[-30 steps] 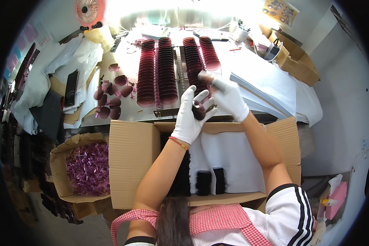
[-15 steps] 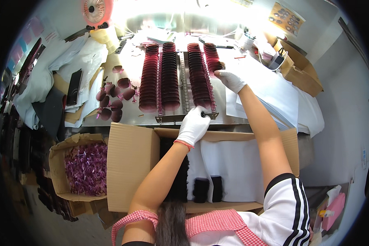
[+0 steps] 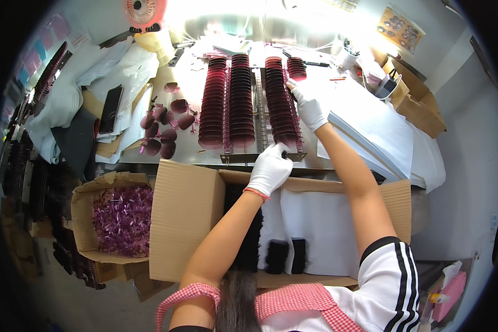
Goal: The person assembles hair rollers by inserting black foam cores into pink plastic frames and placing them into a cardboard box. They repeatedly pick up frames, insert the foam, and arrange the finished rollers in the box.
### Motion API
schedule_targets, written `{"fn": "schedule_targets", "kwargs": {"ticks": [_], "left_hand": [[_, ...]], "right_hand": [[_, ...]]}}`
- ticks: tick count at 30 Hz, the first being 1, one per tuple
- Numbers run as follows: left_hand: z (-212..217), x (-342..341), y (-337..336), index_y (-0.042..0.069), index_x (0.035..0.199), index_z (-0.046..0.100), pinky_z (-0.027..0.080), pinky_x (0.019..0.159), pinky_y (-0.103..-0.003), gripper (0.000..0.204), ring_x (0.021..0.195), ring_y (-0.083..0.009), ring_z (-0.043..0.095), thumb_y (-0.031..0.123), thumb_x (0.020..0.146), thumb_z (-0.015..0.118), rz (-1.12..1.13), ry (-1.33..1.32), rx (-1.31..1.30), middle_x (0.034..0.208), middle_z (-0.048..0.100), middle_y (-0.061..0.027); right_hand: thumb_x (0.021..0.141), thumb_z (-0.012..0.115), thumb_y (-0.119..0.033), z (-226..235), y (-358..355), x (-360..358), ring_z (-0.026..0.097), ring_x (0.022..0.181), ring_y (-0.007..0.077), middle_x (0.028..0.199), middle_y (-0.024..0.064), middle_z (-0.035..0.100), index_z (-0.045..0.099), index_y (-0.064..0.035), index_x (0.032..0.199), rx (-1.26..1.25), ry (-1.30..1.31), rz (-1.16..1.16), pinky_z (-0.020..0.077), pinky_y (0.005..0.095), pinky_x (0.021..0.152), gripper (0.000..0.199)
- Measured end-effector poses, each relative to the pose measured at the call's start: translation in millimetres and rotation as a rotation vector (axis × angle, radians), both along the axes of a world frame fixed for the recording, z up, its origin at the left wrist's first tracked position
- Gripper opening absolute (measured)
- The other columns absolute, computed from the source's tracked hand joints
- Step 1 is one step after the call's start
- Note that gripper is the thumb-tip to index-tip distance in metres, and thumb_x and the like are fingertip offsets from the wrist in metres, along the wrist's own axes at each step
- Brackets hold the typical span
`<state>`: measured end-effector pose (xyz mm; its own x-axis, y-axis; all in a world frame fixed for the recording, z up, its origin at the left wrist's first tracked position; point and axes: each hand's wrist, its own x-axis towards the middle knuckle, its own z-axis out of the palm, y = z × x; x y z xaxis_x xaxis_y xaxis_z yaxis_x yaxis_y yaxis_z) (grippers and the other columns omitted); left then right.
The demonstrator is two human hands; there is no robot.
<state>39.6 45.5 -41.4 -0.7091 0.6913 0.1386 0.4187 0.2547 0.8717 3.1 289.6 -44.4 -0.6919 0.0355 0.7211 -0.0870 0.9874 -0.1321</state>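
Note:
Rows of dark red tinted lenses (image 3: 212, 110) stand edge-on along a metal rack (image 3: 258, 105), with pink plastic strips between them. My left hand (image 3: 271, 167), in a white glove, is closed at the rack's near end bar (image 3: 243, 158). A small dark piece shows at its fingers; its kind is unclear. My right hand (image 3: 311, 105), also gloved, reaches to the right-hand side of the rack, fingers pinched beside the pink strip. What they grip is mostly hidden. Just beyond them is a short row of lenses (image 3: 296, 68).
Loose tinted lenses (image 3: 169, 135) lie left of the rack, near a phone (image 3: 111, 109) on papers. White sheets (image 3: 376, 141) lie to the right. In front stand an open cardboard box (image 3: 185, 221) and a smaller box (image 3: 83, 221) of purple plastic scraps (image 3: 122, 221).
The view has shifted slightly, so everything sits further right. My right hand has moved from the near lenses of the far-right row to the strip; that row now looks shorter. The left hand stays put.

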Motion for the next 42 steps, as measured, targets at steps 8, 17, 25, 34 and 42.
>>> {"fn": "schedule_targets", "kwargs": {"ticks": [8,17,25,34,42], "left_hand": [[41.4,7.5,-7.4,0.014,0.128,0.051,0.051,0.096,-0.038,0.043,0.109,-0.0212,0.061,0.044,0.098,0.058,-0.003,-1.318,0.97,0.123,0.059,-0.0065],[29.6,10.5,-15.1,0.015,0.101,0.059,0.047,0.057,-0.024,0.013,0.069,-0.01,0.057,0.012,0.091,0.065,0.047,-1.078,0.561,0.087,0.061,-0.0007],[8.8,12.0,8.6,0.002,0.105,0.066,0.053,0.085,-0.038,0.027,0.093,-0.0365,0.067,0.017,0.083,0.065,0.062,-0.058,-0.047,0.1,0.068,-0.0203],[3.1,3.6,3.5,0.006,0.099,0.067,0.054,0.082,-0.041,0.021,0.089,-0.0365,0.066,0.013,0.08,0.067,-0.005,0.051,-0.041,0.096,0.067,-0.0171],[-3.8,0.5,2.5,0.006,0.094,0.066,0.053,0.081,-0.043,0.018,0.088,-0.0367,0.065,0.013,0.079,0.066,-0.009,0.102,0.0,0.094,0.066,-0.016]], "right_hand": [[0.085,0.058,-0.001,75.2,-94.6,77.7,0.065,0.094,0.0197,0.12,0.0115,0.069,0.064,-0.0092,0.129,-0.683,-0.341,0.276,0.0509,0.0287,0.091,0.045],[0.094,0.064,-0.021,68.2,-31.7,40.1,0.059,0.112,0.015,0.118,0.0118,0.067,0.059,0.0014,0.129,-0.915,-0.224,-0.106,0.0468,0.032,0.097,0.042],[0.087,0.07,-0.01,-4.2,85.0,-51.1,0.055,0.118,0.0151,0.131,0.0076,0.056,0.044,-0.0011,0.139,-1.48,-0.31,0.453,0.0396,0.0294,0.107,0.059],[0.09,0.071,-0.009,19.6,71.6,-51.7,0.06,0.109,0.011,0.125,0.006,0.066,0.052,-0.0012,0.139,-0.876,-0.428,0.397,0.0466,0.0276,0.099,0.053],[0.094,0.059,-0.005,-2.2,16.4,-51.2,0.068,0.102,0.0302,0.116,0.0209,0.069,0.057,-0.0055,0.135,-0.53,-0.219,-0.057,0.0517,0.0358,0.09,0.041]]}}
